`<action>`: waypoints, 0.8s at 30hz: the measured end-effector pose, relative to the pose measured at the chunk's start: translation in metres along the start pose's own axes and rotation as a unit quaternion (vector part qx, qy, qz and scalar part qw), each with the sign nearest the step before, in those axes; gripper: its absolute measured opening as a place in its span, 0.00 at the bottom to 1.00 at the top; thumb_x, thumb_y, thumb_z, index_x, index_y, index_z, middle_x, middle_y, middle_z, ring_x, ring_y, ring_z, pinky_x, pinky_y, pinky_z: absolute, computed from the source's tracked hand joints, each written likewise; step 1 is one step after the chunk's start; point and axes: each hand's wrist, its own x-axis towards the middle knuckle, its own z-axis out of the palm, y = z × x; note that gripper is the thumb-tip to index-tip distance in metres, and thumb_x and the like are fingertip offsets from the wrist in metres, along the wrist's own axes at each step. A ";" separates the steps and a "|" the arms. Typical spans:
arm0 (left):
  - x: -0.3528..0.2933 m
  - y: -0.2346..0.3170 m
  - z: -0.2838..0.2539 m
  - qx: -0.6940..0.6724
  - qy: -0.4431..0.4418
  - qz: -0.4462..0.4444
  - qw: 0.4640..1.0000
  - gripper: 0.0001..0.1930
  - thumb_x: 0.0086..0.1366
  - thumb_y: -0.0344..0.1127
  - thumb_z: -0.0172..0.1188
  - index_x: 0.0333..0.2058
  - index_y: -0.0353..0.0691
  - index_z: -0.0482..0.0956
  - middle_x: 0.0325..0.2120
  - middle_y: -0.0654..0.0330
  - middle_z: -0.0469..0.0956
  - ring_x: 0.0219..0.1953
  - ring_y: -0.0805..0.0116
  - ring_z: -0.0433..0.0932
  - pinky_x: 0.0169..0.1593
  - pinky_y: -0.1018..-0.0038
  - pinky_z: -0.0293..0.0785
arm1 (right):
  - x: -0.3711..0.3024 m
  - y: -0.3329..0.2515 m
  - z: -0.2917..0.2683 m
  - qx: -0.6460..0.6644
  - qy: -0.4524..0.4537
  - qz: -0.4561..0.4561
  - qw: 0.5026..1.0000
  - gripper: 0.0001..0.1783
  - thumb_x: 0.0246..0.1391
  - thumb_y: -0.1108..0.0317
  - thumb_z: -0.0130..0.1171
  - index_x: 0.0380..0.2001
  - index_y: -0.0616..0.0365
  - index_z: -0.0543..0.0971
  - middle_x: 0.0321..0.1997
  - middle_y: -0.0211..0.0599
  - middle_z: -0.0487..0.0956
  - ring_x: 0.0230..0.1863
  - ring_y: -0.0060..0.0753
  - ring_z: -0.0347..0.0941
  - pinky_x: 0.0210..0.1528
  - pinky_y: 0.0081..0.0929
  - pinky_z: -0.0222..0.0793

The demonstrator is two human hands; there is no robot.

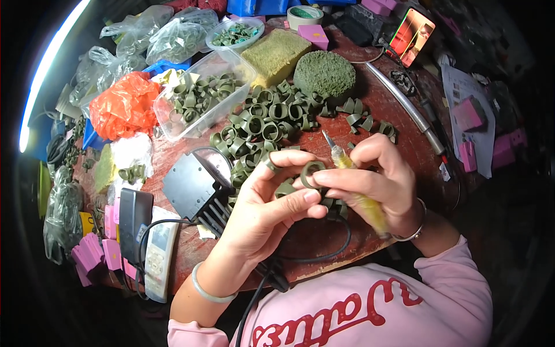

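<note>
My left hand (263, 202) is closed, with a dark green ring (284, 188) between its thumb and fingers. Another green ring (270, 164) sits around its index finger. At the fingertips of both hands, a further green ring (311, 169) is pinched by my right hand (381, 182). That same hand keeps a slim tool with a yellow, wrapped-looking handle (370, 211) and a pointed metal tip across its palm, tip facing up and left. Behind the hands spreads a large heap of similar green rings (272, 118); the fingers hide part of it.
A clear plastic tub (199, 127) holds more rings. Beyond stand a yellow-green block (277, 55), a round green sponge-like lump (325, 74) and a phone (411, 37). A dark metal device (193, 182) with cables lies left of my hands; a metal rod (399, 101) lies right.
</note>
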 end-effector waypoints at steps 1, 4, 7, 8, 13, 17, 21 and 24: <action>-0.001 0.000 0.006 0.006 -0.001 -0.002 1.000 0.21 0.58 0.18 0.60 0.50 0.37 0.70 0.45 0.57 0.72 0.41 0.70 0.76 0.43 0.73 0.82 | -0.002 0.001 0.004 -0.006 0.001 0.013 1.000 0.18 0.41 0.75 0.69 0.40 0.52 0.83 0.30 0.31 0.66 0.30 0.24 0.68 0.30 0.21 0.66; 0.000 0.001 0.002 0.016 -0.014 -0.032 0.999 0.21 0.58 0.19 0.61 0.50 0.36 0.71 0.41 0.59 0.72 0.41 0.71 0.76 0.43 0.73 0.82 | -0.006 0.008 0.004 0.034 -0.015 0.015 0.999 0.15 0.40 0.75 0.70 0.36 0.53 0.83 0.30 0.31 0.66 0.29 0.24 0.67 0.29 0.20 0.65; 0.001 0.002 0.009 0.035 -0.006 -0.037 0.999 0.20 0.59 0.21 0.62 0.51 0.36 0.71 0.36 0.62 0.70 0.39 0.72 0.76 0.43 0.74 0.82 | -0.006 0.007 0.003 0.041 -0.012 0.028 0.999 0.14 0.37 0.75 0.71 0.33 0.53 0.83 0.29 0.29 0.66 0.27 0.23 0.66 0.28 0.20 0.64; 0.002 0.002 0.010 0.042 -0.001 -0.039 0.998 0.20 0.59 0.21 0.62 0.51 0.35 0.71 0.36 0.62 0.71 0.39 0.72 0.76 0.43 0.74 0.82 | -0.006 0.008 0.002 0.028 -0.019 0.017 0.999 0.15 0.36 0.75 0.72 0.33 0.53 0.83 0.29 0.29 0.66 0.26 0.22 0.65 0.27 0.20 0.63; 0.001 -0.001 0.005 0.045 -0.018 -0.019 0.999 0.20 0.61 0.23 0.60 0.52 0.36 0.71 0.41 0.58 0.74 0.42 0.71 0.76 0.39 0.76 0.81 | -0.007 0.006 0.000 0.028 0.020 0.006 0.999 0.15 0.36 0.74 0.74 0.32 0.51 0.84 0.27 0.27 0.65 0.26 0.21 0.64 0.27 0.19 0.61; 0.000 0.004 0.003 -0.034 0.006 0.005 0.999 0.19 0.65 0.27 0.55 0.55 0.37 0.68 0.45 0.51 0.77 0.48 0.68 0.77 0.37 0.82 0.77 | -0.001 0.005 -0.011 0.062 0.066 0.042 0.995 0.17 0.39 0.71 0.73 0.37 0.51 0.84 0.29 0.26 0.69 0.31 0.22 0.64 0.33 0.17 0.62; 0.000 0.003 0.001 -0.062 -0.008 -0.007 0.998 0.19 0.66 0.28 0.55 0.56 0.37 0.68 0.44 0.55 0.77 0.49 0.68 0.77 0.35 0.81 0.76 | -0.002 0.010 -0.008 0.091 0.073 0.043 0.992 0.19 0.45 0.69 0.70 0.43 0.58 0.82 0.34 0.32 0.76 0.34 0.25 0.71 0.36 0.20 0.68; -0.002 0.004 -0.001 -0.056 -0.018 -0.006 0.998 0.20 0.66 0.30 0.55 0.56 0.37 0.68 0.45 0.56 0.76 0.47 0.70 0.76 0.32 0.82 0.74 | -0.004 0.006 -0.010 0.213 0.043 0.094 0.972 0.19 0.51 0.57 0.66 0.37 0.64 0.81 0.32 0.39 0.79 0.33 0.30 0.75 0.38 0.25 0.69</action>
